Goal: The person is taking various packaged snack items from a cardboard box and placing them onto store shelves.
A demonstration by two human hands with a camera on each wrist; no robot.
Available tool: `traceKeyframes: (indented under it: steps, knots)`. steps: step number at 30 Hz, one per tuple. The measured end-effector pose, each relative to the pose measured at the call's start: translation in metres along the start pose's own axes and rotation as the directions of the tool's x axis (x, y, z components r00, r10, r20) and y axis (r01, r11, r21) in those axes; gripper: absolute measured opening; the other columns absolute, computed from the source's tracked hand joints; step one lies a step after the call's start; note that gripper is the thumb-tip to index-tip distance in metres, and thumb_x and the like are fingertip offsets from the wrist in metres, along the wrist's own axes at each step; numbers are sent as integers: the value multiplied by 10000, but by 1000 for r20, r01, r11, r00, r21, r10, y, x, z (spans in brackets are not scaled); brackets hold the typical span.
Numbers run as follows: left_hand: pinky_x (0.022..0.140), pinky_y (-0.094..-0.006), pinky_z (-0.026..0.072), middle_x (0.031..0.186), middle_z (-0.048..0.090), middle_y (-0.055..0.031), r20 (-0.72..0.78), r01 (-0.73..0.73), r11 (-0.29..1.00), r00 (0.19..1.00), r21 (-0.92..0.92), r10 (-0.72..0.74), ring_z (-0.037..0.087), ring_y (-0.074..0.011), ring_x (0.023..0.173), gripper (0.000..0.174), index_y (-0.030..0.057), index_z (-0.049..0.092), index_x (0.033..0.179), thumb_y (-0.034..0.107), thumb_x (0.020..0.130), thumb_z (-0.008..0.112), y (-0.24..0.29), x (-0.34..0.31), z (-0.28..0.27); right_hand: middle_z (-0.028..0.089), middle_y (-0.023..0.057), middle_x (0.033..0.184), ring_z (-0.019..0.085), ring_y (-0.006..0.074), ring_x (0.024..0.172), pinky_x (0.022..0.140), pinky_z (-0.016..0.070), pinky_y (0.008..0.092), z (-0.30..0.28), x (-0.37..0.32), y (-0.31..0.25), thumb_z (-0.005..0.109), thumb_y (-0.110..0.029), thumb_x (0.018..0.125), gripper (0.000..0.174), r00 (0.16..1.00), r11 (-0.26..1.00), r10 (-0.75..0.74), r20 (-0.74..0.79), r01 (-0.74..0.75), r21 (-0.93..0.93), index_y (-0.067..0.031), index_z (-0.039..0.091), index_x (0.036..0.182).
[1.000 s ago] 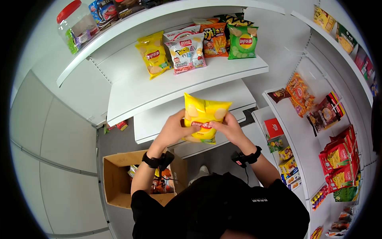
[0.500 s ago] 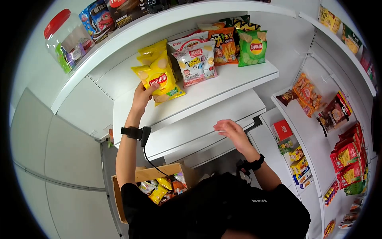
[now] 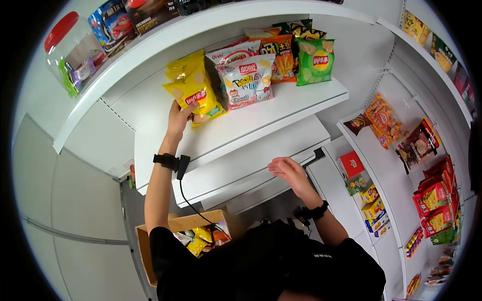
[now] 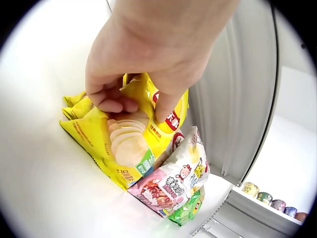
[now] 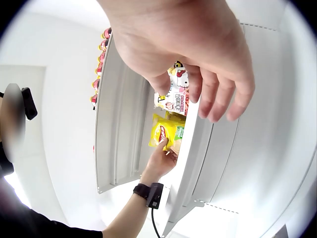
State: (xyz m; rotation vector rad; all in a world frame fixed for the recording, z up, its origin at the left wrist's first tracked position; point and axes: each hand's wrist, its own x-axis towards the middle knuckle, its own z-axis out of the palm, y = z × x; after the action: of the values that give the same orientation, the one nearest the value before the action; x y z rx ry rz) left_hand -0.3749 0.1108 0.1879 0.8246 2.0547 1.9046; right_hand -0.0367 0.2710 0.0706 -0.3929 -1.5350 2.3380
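Observation:
On the left part of the shelf, a yellow bag of potato chips (image 3: 193, 96) stands in front of other yellow bags (image 3: 187, 65). My left hand (image 3: 179, 119) pinches its lower left side, thumb on the front near the red label and fingers curled round the edge. In the left wrist view the bag's base (image 4: 124, 178) rests at the white shelf surface. Right beside it stands a white and pink snack bag (image 3: 248, 83). My right hand (image 3: 291, 173) hovers in front of the lower shelf, holding nothing, its fingers loosely extended.
An orange bag (image 3: 282, 57) and a green chip bag (image 3: 315, 62) stand farther right on the shelf (image 3: 241, 135). Below left is a cardboard box (image 3: 144, 251) with several snack bags. A clear jar with a red lid (image 3: 63, 31) sits on the upper shelf.
The yellow chip bag went from both hands up to the shelf, in front of the other yellow bags. My right hand let go and stayed lower; my left hand still holds the bag.

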Motion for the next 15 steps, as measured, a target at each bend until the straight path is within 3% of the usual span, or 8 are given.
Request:
traceKeyframes:
  steps: [9, 12, 15]
  knots:
    - [612, -244, 422, 1055, 590, -105, -78, 21, 993, 997, 115, -12, 563, -121, 739, 610, -43, 453, 1201, 252, 753, 743, 6, -13, 2, 600, 114, 1102, 597, 192, 1000, 850, 473, 318, 3, 6, -19, 513, -282, 948, 353, 999, 999, -37, 6, 37, -23, 8, 526, 1149]
    - [626, -249, 422, 1082, 584, -118, -76, 36, 987, 997, 157, -24, 566, -127, 759, 659, -39, 445, 1227, 298, 747, 745, 5, -17, 0, 567, 124, 1176, 599, 209, 1000, 867, 473, 305, 9, 30, -44, 483, -257, 964, 380, 990, 982, -129, 49, 135, -134, -2, 463, 1245]
    - [633, -254, 421, 1103, 577, -124, -63, 52, 982, 997, 180, -42, 566, -131, 764, 695, -30, 436, 1250, 334, 743, 742, 4, -21, 2, 499, 126, 1273, 600, 222, 1015, 852, 484, 318, 20, 82, -82, 500, -288, 952, 530, 975, 971, -179, 134, 197, -136, -51, 312, 1387]
